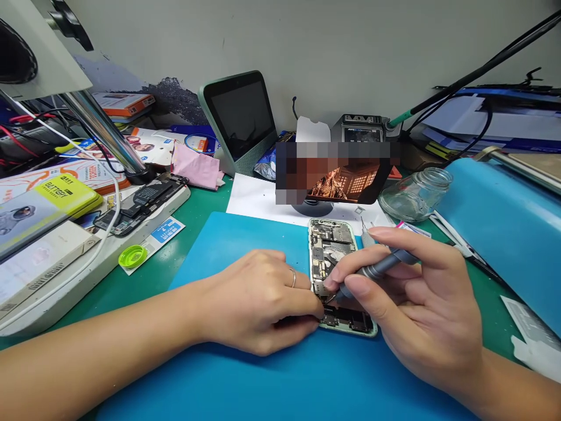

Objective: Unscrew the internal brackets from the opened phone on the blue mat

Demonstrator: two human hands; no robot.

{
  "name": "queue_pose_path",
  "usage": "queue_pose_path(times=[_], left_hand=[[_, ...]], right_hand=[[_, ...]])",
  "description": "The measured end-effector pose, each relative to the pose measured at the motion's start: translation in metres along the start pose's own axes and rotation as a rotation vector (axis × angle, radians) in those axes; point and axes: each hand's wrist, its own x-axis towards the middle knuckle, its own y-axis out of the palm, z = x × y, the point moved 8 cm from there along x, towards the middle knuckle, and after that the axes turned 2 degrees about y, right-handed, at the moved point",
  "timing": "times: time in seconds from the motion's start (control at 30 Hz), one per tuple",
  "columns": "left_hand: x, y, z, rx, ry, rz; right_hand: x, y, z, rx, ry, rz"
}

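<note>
An opened phone (335,234) with its inner parts bare lies on a blue mat (245,251). My left hand (267,301) rests at the phone's left edge, its fingers curled and pressed together over the lower part; whatever they hold, if anything, is hidden. A ring sits on one of its fingers. In my right hand (416,292) is a grey screwdriver (379,270), pinched between thumb and fingers, its tip pointing down into the phone's lower half, close to my left fingertips.
A propped phone (350,178) with a lit screen stands behind the mat, a glass jar (415,193) to its right. Further back is a smart display (239,114). At left are a battery box (65,199), another opened phone (146,202) and a microscope stand (99,128). A blue roll (504,222) lies right.
</note>
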Motion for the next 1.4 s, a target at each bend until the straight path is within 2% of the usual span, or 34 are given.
queue_pose_path(times=[0.5,0.77,1.07,1.4], left_hand=[[-0.0002,0.0018,0.0027,-0.078,-0.008,0.044],[0.0002,0.0018,0.0056,-0.118,-0.054,0.054],[0.0008,0.0046,0.0092,-0.164,-0.111,0.076],[0.0003,0.0028,0.0081,-0.165,-0.087,0.070]], right_hand=[[0.0005,0.0003,-0.0007,-0.011,-0.030,0.003],[0.0003,0.0034,0.0013,-0.002,-0.026,0.054],[0.0013,0.0030,0.0012,0.000,-0.006,0.051],[-0.0023,0.0054,-0.0023,-0.009,0.013,0.099]])
